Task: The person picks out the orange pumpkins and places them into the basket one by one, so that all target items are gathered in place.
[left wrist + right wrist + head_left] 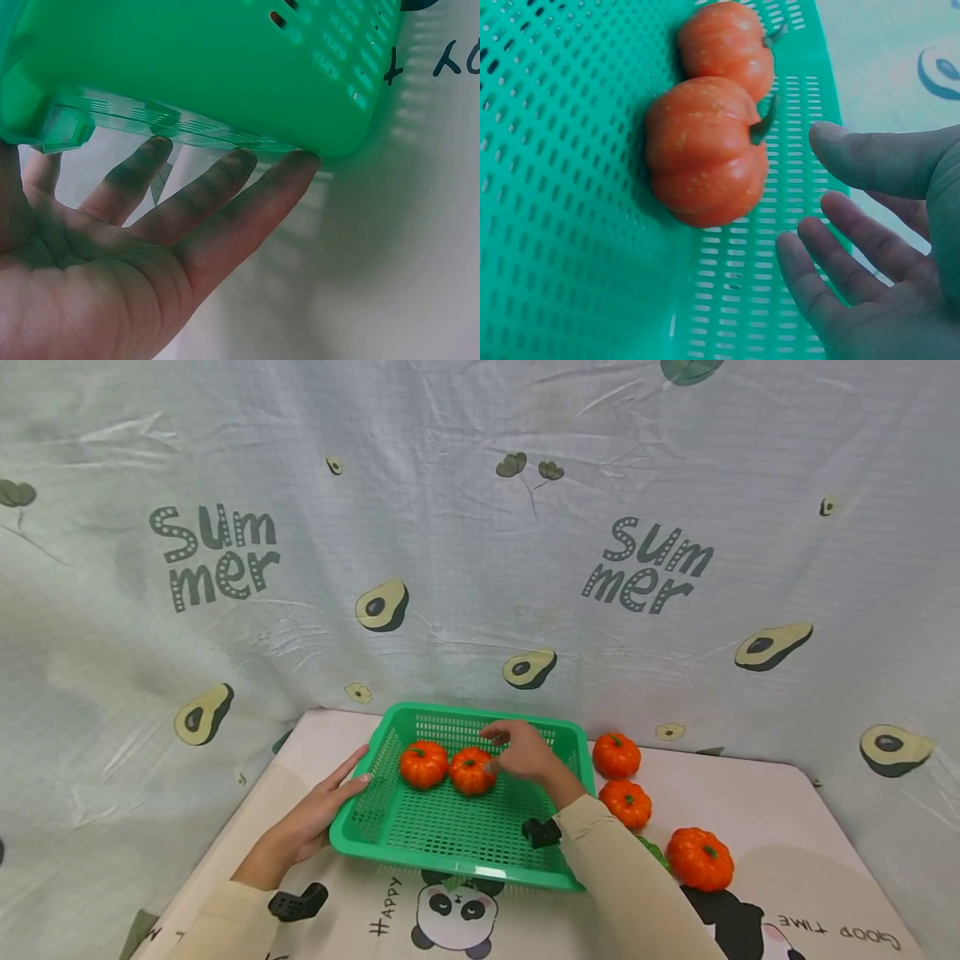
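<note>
Basket (442,827) is touched at its left side by the left hand (318,814), with fingers extended, not clenched. Above the basket the right hand (525,752) is held, its fingers parted, its grip released. In the basket two pumpkins (423,765) are placed side by side; right of the basket three others (617,756) are seen, with a green thing (654,852) partly hidden by the sleeve (637,881).

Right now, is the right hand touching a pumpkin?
No, the right wrist view shows a gap between the right hand and both pumpkins.
</note>
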The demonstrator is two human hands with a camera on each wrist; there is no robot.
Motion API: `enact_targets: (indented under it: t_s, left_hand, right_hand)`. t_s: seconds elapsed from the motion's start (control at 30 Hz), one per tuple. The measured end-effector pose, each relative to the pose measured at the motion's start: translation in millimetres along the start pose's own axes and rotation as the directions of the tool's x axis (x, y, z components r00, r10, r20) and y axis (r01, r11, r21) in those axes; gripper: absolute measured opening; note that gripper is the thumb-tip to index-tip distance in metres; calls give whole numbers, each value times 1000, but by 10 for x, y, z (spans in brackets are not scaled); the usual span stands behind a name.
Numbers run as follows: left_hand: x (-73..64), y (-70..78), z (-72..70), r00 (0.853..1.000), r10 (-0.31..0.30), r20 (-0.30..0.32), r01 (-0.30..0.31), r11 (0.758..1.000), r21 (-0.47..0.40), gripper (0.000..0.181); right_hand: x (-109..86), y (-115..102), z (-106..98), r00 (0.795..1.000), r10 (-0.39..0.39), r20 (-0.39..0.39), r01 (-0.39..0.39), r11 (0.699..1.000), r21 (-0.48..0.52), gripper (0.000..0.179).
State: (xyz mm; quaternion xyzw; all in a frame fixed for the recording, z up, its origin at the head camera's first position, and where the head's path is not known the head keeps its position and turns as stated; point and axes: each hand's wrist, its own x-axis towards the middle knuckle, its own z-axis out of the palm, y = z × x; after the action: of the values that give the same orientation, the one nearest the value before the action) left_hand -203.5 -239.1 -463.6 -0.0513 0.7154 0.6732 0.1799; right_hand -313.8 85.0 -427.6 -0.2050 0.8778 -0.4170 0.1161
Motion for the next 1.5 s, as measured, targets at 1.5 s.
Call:
enact_targets:
  t_s: [1.5]
  left_hand:
    - [13,16,20,1000,-14,21,14,999,29,74]
  right_hand:
    - [-903,383,-1036,1000,-13,-17,14,994,106,38]
